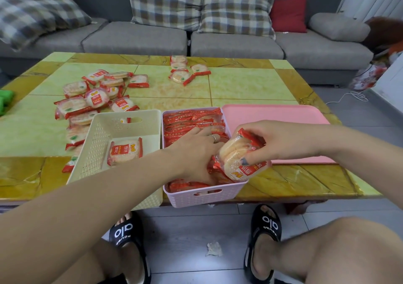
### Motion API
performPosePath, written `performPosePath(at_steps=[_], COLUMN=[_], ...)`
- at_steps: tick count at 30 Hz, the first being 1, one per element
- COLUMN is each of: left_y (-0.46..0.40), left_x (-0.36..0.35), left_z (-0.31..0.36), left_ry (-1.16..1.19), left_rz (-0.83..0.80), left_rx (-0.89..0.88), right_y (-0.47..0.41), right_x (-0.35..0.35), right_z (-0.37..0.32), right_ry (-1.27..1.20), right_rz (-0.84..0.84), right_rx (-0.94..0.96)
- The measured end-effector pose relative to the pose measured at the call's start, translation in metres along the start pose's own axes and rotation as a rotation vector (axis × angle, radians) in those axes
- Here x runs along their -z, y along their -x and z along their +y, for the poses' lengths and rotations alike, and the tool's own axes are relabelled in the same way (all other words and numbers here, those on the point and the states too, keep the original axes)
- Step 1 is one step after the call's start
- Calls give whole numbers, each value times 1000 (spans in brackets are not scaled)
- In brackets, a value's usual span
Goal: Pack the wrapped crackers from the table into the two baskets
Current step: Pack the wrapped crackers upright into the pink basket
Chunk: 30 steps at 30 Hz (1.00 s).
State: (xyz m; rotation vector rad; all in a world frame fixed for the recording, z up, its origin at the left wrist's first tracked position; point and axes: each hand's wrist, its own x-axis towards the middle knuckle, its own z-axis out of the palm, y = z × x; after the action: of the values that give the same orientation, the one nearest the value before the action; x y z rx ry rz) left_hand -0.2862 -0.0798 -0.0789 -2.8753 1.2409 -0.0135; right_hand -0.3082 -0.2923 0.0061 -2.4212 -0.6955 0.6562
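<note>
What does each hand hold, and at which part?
The right hand pinches a wrapped cracker pack by its upper edge. The left hand presses packs in the pink basket, holding nothing.

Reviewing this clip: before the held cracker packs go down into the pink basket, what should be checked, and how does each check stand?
1. Right hand grips cracker packs: ok.
2. Packs are over the pink basket: ok.
3. Free slot in the pink basket: cannot tell, the left hand covers it.
4. Left hand out of the drop path: not ok, it rests inside the basket.
5. Cream basket has room as a fallback: ok, one pack inside.
6. Loose packs left on the table: ok, many.
</note>
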Motion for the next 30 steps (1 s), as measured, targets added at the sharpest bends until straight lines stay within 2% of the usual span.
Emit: performPosePath(at_steps=[8,13,20,24,30], left_y=[6,9,7,10,25], left_x=[-1,-3,5,6,19], left_z=[-7,-10,-13,-18,-19], left_ry=[105,163,265,393,652], left_rz=[72,191,133,101,89], left_rx=[-36,-120,-132,-140,-78], right_y=[-11,-25,-41,-38,-12], right_x=[-11,-14,-14,-19,-35], right_z=[-21,-39,-50,-41,-22], right_ry=[286,444,594,622,461], right_rz=[-30,-157,-295,-238,-10], right_rx=[38,48,9,13,22])
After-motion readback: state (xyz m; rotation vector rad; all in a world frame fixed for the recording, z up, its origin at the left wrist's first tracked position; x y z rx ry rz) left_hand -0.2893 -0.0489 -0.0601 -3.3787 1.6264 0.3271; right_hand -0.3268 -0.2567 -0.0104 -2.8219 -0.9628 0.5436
